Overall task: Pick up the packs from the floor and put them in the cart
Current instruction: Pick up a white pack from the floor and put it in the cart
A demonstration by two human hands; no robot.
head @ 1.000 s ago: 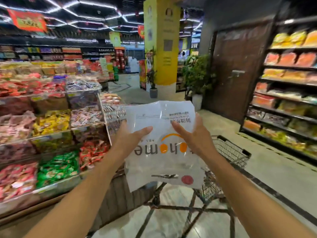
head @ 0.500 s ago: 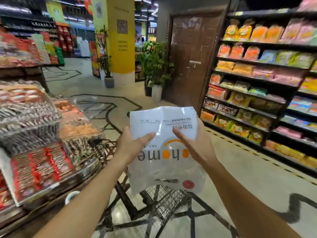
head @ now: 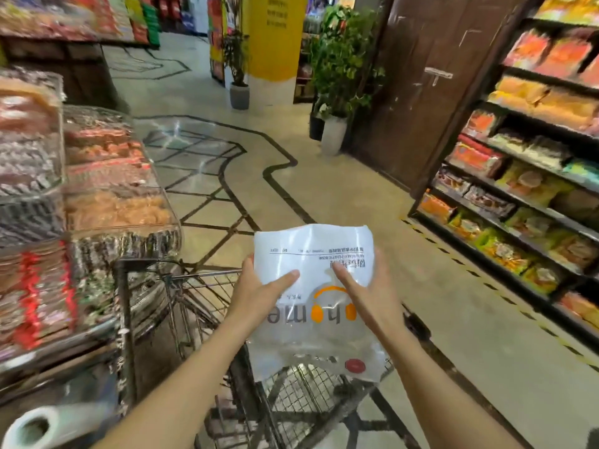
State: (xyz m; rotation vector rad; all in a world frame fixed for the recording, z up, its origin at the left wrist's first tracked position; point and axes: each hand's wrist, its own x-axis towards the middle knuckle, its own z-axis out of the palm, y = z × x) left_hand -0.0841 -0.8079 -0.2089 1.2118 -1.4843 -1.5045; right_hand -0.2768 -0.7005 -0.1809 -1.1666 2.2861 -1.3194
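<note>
While both hands grasp it, the white plastic pack point(head: 311, 286) hangs above the wire cart point(head: 207, 296). The left hand point(head: 259, 296) pinches its left edge, thumb on the front; the right hand point(head: 369, 299) holds the right edge likewise. What lies in the cart's basket cannot be told. Clear bins point(head: 113, 189) of wrapped snacks stand to the left.

Head view: forward-down over cart point(head: 201, 286), aisle beyond.
</note>
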